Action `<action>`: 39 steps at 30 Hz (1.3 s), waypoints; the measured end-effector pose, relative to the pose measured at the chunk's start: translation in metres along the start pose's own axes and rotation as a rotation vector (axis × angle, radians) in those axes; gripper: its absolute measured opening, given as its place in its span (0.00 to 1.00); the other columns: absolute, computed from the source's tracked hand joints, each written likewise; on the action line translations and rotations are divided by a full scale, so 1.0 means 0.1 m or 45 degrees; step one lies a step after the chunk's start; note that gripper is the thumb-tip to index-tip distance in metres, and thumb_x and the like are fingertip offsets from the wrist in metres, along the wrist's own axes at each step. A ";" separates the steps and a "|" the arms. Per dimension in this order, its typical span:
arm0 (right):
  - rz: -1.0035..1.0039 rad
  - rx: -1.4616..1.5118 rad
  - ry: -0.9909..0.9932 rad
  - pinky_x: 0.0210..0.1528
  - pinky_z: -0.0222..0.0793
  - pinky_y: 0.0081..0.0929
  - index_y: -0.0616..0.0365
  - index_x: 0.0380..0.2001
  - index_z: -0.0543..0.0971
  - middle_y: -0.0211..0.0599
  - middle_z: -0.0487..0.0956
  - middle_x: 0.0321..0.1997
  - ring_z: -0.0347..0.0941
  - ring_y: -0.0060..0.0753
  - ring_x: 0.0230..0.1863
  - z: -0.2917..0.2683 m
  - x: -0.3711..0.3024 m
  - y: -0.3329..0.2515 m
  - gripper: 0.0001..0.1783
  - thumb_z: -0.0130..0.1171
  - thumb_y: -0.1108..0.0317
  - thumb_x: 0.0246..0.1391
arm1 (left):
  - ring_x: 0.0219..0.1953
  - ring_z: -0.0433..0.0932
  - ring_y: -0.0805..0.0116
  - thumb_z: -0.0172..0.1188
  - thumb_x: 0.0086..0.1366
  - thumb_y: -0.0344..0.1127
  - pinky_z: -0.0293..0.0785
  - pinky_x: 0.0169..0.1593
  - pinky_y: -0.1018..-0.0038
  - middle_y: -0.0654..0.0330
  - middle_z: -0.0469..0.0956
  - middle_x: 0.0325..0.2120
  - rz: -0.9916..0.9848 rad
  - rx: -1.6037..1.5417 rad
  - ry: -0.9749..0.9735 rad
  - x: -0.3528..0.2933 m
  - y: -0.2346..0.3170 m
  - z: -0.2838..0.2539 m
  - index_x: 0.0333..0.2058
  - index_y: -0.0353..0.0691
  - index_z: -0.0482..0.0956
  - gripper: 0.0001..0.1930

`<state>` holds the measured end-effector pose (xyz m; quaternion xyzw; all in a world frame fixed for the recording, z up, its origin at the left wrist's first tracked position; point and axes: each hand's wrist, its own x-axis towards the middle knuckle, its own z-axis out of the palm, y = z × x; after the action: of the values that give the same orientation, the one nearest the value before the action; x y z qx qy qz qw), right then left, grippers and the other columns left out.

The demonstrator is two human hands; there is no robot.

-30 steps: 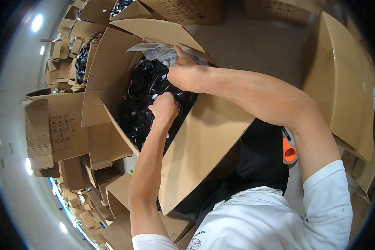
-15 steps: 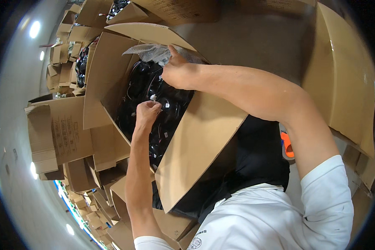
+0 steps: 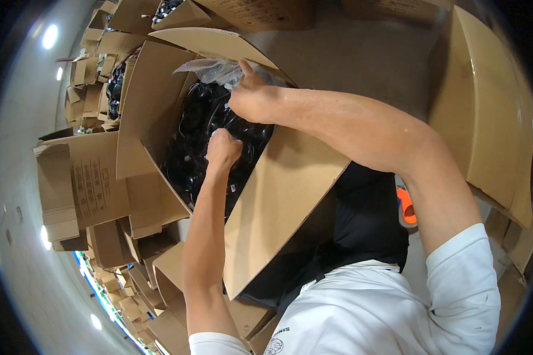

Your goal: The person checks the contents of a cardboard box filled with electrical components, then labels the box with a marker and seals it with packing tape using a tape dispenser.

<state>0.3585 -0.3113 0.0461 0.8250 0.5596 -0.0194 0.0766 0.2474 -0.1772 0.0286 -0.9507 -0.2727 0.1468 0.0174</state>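
A large open cardboard box stands before me, filled with glossy black parts with thin wires and small white tags. My left hand is over the middle of these parts, its fingers curled closed; what they hold is hidden beneath the knuckles. At the box's far side my right hand is closed on crumpled clear plastic wrap. One of its digits points up along the wrap near the far flap, while the other fingers are curled out of sight.
Tall cardboard boxes stand at the right and far edge. More boxes are stacked on the left, some with dark parts in them. An orange object lies on the floor beside my leg.
My left hand has moved slightly right and up and turned, so the small white piece at its fingertips no longer shows. The right hand stays almost in place on the wrap.
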 end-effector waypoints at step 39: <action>0.003 0.269 0.286 0.74 0.35 0.72 0.53 0.25 0.89 0.46 0.86 0.31 0.83 0.47 0.44 0.19 0.01 0.11 0.06 0.66 0.69 0.40 | 0.27 0.80 0.63 0.60 0.62 0.34 0.75 0.36 0.67 0.50 0.81 0.22 0.086 -0.559 0.188 -0.20 -0.41 0.01 0.31 0.27 0.83 0.12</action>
<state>0.3698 -0.3173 0.0287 0.8262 0.5584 0.0145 -0.0736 0.2103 -0.1532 0.0379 -0.9484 -0.2641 0.0147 -0.1748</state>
